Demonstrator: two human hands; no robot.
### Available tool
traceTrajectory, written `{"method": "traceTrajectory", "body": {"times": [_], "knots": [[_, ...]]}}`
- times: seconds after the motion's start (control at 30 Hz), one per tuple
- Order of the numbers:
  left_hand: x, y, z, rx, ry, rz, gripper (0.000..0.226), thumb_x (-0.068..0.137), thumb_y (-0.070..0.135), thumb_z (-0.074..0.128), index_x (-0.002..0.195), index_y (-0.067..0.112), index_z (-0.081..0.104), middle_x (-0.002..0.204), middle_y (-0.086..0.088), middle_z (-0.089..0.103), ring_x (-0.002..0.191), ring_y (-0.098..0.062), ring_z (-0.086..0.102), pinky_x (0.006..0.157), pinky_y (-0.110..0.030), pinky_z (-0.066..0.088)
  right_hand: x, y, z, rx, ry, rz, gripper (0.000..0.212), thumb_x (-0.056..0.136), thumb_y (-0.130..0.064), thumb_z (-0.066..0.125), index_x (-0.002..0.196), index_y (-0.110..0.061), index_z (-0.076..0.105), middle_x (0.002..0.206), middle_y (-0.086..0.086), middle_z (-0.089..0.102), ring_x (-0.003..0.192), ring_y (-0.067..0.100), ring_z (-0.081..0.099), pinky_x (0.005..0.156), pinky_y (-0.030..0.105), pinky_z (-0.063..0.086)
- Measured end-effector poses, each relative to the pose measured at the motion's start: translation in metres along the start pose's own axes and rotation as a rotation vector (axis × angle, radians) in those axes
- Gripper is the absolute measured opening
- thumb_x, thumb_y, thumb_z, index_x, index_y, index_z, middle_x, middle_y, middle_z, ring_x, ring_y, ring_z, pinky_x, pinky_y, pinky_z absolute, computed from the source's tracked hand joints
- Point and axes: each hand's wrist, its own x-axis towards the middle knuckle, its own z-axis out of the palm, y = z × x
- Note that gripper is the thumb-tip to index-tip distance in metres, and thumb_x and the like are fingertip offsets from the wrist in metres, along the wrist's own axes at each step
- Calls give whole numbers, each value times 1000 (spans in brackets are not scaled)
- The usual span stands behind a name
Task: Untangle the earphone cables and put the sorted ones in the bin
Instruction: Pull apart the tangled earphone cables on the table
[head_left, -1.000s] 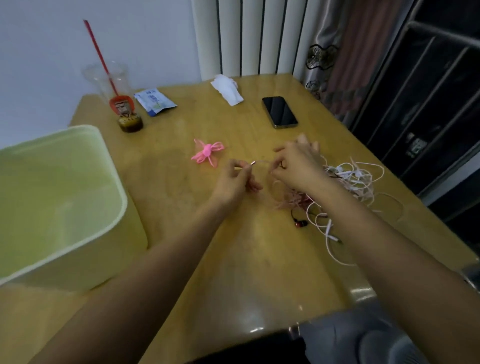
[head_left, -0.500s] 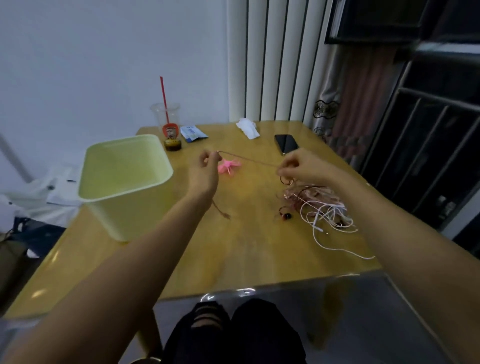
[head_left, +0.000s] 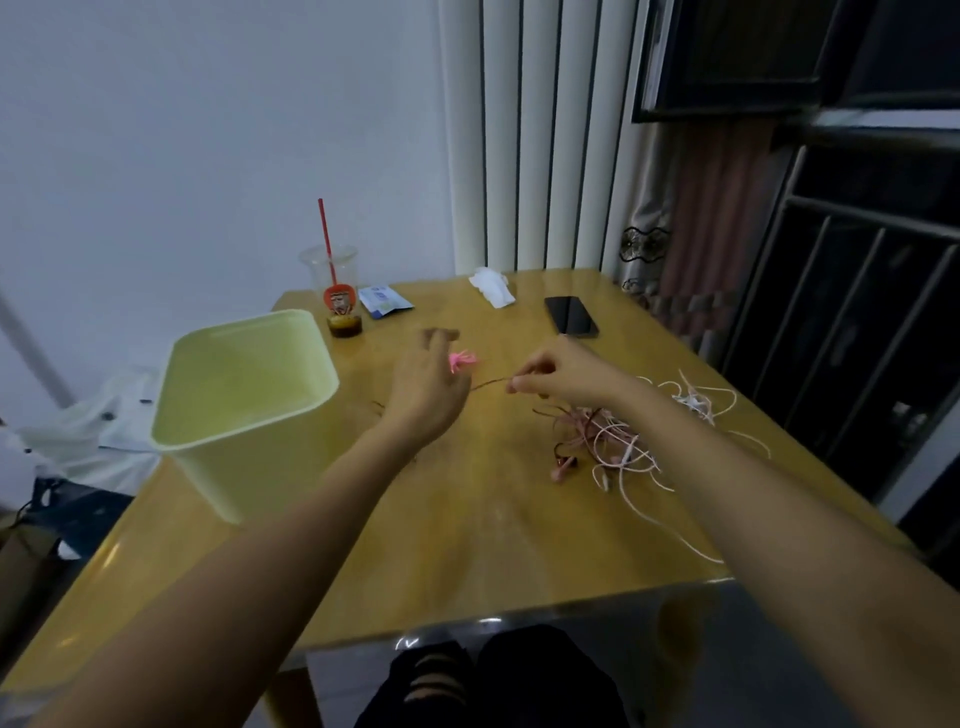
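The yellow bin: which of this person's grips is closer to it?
Left. The left grip hovers just right of the yellow bin, over the table; the right grip is farther right, pinching a dark cable near the tangled pile.

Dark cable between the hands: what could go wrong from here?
1. The dark cable running from the right hand to the left hand seems to lead back into the tangle; pulling harder may tighten knots or drag the heap.
2. Some white loops lie near the edge of the table and could slip off.
3. The left hand's grip is blurred; the cable might slide out.
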Motion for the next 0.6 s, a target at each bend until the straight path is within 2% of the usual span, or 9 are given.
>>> {"method": "traceTrajectory", "body": {"times": [0.07, 0.17, 0.27, 0.33, 0.37, 0.43, 0.47, 0.53, 0.6], "knots": [[0, 19, 13, -134, -177, 108, 48, 98, 22, 52, 144, 16, 38, 141, -6, 48, 120, -17, 52, 96, -31, 46, 6, 0, 8, 0, 0, -13, 11, 93, -29, 65, 92, -25, 76, 67, -13, 59, 65, 1, 52, 60, 19, 37], [4, 24, 28, -184, -358, 82, 28, 102, 17, 43, 127, 9, 53, 110, -7, 61, 92, -17, 61, 70, -23, 47, 8, 8, 7, 85, -26, 16, 11, 93, -28, 65, 83, -25, 70, 64, -14, 59, 64, 2, 53, 63, 23, 40], [15, 11, 26, 36, -246, 124, 26, 102, 15, 41, 104, 12, 67, 106, -5, 63, 100, -21, 59, 78, -27, 43, -1, 22, -9, 112, -71, 110, 6, 90, -22, 70, 91, -16, 70, 71, -6, 65, 66, 4, 56, 64, 22, 43], [24, 6, 19, 2, -140, 85, 28, 103, 20, 38, 100, 17, 65, 96, -3, 65, 91, -23, 61, 79, -35, 48, -5, 26, -23, 196, 86, 94, 3, 90, -20, 70, 90, -17, 71, 77, -3, 68, 72, 6, 59, 67, 21, 45], [30, 9, 15, -61, -70, 60, 28, 103, 22, 35, 98, 18, 62, 88, -3, 64, 82, -21, 60, 72, -37, 49, -4, 25, -30, 256, 221, 55, 2, 89, -19, 71, 90, -17, 72, 75, -5, 65, 70, 5, 58, 65, 19, 45], [38, 20, 8, -169, 111, 36, 27, 103, 22, 32, 96, 19, 58, 74, 0, 59, 65, -15, 52, 58, -33, 38, 1, 16, -38, 339, 445, -52, 6, 87, -19, 72, 92, -16, 73, 72, -4, 61, 68, 6, 56, 63, 19, 46], [41, 23, 6, -204, 195, 19, 27, 102, 21, 32, 96, 17, 58, 72, 2, 56, 62, -12, 48, 56, -33, 33, 3, 13, -38, 347, 469, -68, 7, 87, -19, 72, 93, -15, 72, 73, -2, 61, 68, 8, 57, 63, 20, 48], [41, 15, 8, -200, 262, -70, 30, 101, 21, 32, 96, 14, 61, 79, 1, 60, 69, -15, 52, 61, -34, 39, 4, 16, -29, 237, 280, 23, 9, 91, -23, 68, 93, -14, 70, 77, 2, 67, 68, 16, 63, 62, 26, 52], [35, -9, 16, -16, 173, -157, 34, 101, 26, 32, 100, 14, 63, 92, -4, 65, 84, -23, 59, 71, -37, 47, -2, 25, -14, 44, -45, 168, 10, 94, -20, 65, 90, -13, 71, 77, 5, 71, 70, 24, 68, 62, 30, 55]]}}
